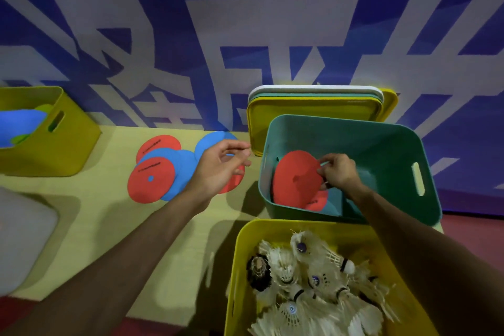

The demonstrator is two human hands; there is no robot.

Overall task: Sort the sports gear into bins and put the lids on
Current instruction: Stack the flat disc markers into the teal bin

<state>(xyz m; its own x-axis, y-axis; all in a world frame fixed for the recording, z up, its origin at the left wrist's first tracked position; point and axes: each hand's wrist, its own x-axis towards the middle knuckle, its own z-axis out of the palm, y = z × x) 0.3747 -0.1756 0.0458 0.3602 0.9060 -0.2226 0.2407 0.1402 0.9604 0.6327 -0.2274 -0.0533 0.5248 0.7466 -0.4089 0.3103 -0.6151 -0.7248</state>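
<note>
Currently our right hand [338,172] pinches the red disc [294,177] by its edge. The disc is tilted inside the teal bin [381,150], over a second red disc [316,203] on the bin floor. Meanwhile our left hand [221,169] hovers over the disc pile [155,177] on the bench [109,213], fingers loosely curled, nothing in it that we can see.

Risks:
- The disc looks thin. Dropped from a rim pinch, it may prop against the wall instead of lying flat, and a lid could then foul.
- Red and blue overlap in the pile, so one grab may lift two colours.

Around:
- The yellow bin [240,267] of shuttlecocks [308,275] sits under our right forearm. A dragged arm could snag feathers.
- The lids [313,109] lean on the wall behind the teal bin, which blocks reach.
- The far yellow bin [73,144] sits well left.
</note>
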